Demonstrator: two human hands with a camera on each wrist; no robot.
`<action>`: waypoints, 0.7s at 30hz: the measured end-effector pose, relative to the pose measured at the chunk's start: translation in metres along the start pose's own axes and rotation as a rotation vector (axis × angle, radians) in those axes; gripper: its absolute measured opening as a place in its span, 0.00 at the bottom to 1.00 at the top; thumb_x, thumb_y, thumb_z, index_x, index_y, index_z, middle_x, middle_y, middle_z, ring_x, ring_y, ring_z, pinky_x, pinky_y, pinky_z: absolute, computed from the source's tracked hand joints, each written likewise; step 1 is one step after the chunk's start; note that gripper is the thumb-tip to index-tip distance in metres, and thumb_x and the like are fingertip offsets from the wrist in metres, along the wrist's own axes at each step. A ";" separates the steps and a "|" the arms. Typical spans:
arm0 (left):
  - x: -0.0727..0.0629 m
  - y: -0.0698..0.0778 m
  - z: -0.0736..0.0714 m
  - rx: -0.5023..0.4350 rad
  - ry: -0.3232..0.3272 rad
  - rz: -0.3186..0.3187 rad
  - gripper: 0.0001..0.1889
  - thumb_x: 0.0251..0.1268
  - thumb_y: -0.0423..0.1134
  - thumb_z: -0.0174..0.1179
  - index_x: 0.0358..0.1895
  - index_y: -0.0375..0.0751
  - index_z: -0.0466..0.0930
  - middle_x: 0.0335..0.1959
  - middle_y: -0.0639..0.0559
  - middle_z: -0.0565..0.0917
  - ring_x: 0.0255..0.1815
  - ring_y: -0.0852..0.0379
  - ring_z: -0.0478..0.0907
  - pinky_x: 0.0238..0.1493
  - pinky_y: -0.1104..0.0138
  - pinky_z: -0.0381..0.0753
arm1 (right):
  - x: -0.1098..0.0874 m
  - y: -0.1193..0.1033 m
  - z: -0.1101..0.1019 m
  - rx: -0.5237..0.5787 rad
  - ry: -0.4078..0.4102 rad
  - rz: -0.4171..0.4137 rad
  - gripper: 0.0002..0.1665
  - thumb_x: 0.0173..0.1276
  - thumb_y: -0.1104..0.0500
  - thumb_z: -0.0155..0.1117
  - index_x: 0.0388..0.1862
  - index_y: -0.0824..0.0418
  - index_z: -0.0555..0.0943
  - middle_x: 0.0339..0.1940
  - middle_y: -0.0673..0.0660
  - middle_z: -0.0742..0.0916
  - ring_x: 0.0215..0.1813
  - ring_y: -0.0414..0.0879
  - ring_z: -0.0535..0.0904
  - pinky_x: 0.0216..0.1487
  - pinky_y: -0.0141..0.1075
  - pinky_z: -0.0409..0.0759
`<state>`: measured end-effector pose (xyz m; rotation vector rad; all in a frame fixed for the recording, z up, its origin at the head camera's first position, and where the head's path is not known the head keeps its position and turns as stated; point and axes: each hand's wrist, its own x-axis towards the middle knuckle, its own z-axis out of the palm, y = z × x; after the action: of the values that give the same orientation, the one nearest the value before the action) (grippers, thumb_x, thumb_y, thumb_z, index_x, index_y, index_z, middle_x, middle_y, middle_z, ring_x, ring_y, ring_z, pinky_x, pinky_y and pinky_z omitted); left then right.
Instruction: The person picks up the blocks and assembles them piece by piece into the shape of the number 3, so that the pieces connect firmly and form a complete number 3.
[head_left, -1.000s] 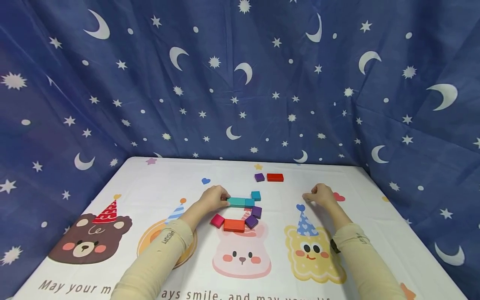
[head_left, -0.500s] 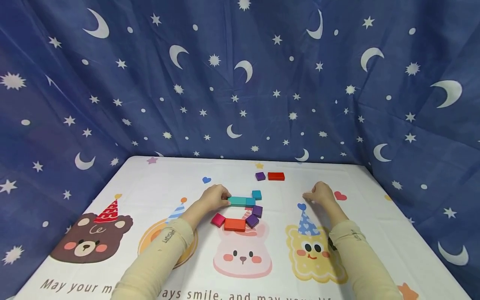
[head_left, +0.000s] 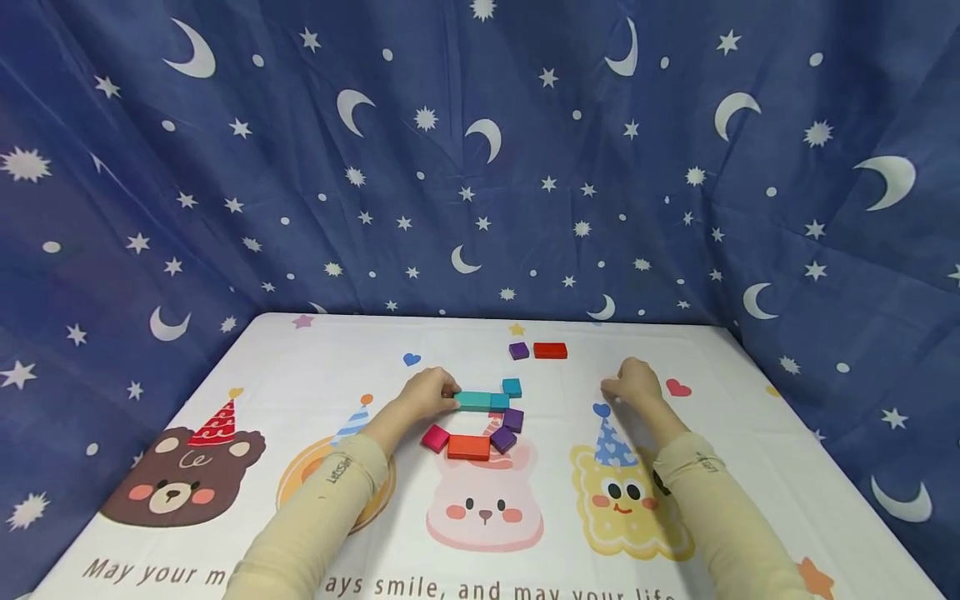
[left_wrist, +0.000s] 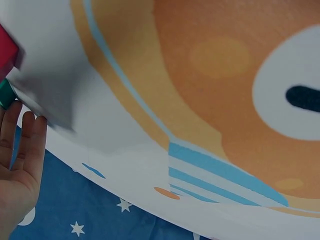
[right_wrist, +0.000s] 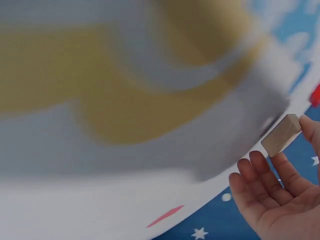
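Observation:
In the head view my left hand (head_left: pixel 429 393) grips the left end of a long teal block (head_left: pixel 474 402), which lies flat with a short blue block (head_left: pixel 499 402) at its right end. The left wrist view shows my fingers (left_wrist: pixel 34 142) by a green-teal block corner (left_wrist: pixel 6 94). Off to the right, my right hand (head_left: pixel 636 385) is over the table; in the right wrist view its thumb and index finger pinch a small plain wooden block (right_wrist: pixel 281 135). That block is hard to make out in the head view.
A curved row holds a blue cube (head_left: pixel 512 387), purple blocks (head_left: pixel 513 420), an orange-red block (head_left: pixel 468 447) and a crimson block (head_left: pixel 435 438). Farther back lie a purple block (head_left: pixel 519 351) and a red block (head_left: pixel 551 351). A starry blue curtain (head_left: pixel 420 208) hangs behind the table.
The right hand has shifted slightly left and turned a little. My left hand stays at the teal block, and the blocks on the table keep their places.

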<state>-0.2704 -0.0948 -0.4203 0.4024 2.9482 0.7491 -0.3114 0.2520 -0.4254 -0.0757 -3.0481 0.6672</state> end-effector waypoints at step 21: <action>0.002 -0.001 0.000 0.016 -0.003 0.011 0.12 0.53 0.34 0.68 0.43 0.36 0.85 0.37 0.47 0.87 0.37 0.56 0.79 0.49 0.60 0.79 | 0.009 -0.051 0.010 0.070 -0.061 0.002 0.19 0.59 0.55 0.65 0.15 0.61 0.71 0.13 0.51 0.71 0.23 0.44 0.68 0.25 0.32 0.65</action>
<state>-0.2729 -0.0949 -0.4212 0.4206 2.9532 0.7262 -0.3229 0.2024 -0.4128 -0.0580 -3.0792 0.7908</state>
